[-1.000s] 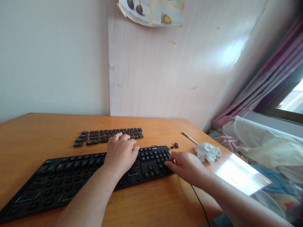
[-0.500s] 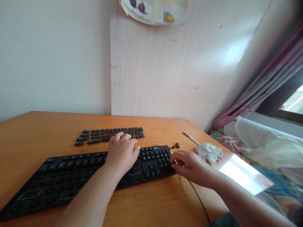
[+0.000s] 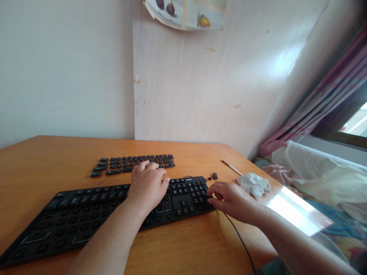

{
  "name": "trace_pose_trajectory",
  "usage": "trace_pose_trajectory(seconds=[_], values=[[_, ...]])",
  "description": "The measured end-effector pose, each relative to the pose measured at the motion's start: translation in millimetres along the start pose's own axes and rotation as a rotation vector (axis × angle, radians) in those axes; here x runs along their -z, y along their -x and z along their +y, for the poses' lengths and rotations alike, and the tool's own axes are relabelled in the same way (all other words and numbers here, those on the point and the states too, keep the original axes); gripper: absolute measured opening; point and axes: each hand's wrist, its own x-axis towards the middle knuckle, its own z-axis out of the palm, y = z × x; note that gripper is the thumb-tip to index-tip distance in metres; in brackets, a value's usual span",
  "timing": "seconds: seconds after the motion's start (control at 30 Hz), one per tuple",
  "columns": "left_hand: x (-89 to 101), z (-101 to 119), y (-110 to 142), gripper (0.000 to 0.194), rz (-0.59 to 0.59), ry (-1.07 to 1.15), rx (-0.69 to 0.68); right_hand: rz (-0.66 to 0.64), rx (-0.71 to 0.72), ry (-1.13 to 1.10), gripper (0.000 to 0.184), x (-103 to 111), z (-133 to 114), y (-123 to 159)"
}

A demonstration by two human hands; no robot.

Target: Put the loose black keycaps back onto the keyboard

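Observation:
A black keyboard [image 3: 86, 214] lies at a slant across the desk, with key sockets bare over much of its left and middle parts. Its number pad on the right still carries keycaps. My left hand [image 3: 149, 181] rests palm down across the keyboard's far edge, fingers loosely stretched toward the loose keycaps and hiding some of them. Behind the keyboard, these black keycaps [image 3: 127, 169] lie in rows. At the right end of the number pad, my right hand [image 3: 223, 196] has its thumb and curled fingers closed on the keyboard's edge; its fingertips are partly hidden.
Two small black loose keycaps [image 3: 215, 176] lie beyond the right end of the keyboard. Farther right are a crumpled white tissue [image 3: 254, 184] and a thin pen-like stick [image 3: 231, 167]. A black cable [image 3: 241, 238] runs off the near side of the wooden desk [image 3: 172, 248].
My right hand has shifted very slightly at the keyboard's right edge. My left hand and the loose keycaps stay in place.

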Motion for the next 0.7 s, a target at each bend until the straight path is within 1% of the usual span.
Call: trace_pose_trajectory(seconds=[0.27,0.5,0.7], values=[[0.9,0.0,0.0,0.028,-0.01,0.016,-0.008,0.009,0.032,0.006,0.015,-0.7,0.4,-3.1],[1.0,-0.1,0.2,0.028,-0.024,0.009,-0.002,-0.031,0.05,-0.02,0.016,-2.4,5.7,-3.7],[-1.6,-0.8,-0.2,0.028,-0.022,0.005,-0.01,-0.032,0.085,0.025,0.011,-1.5,3.1,-4.0]])
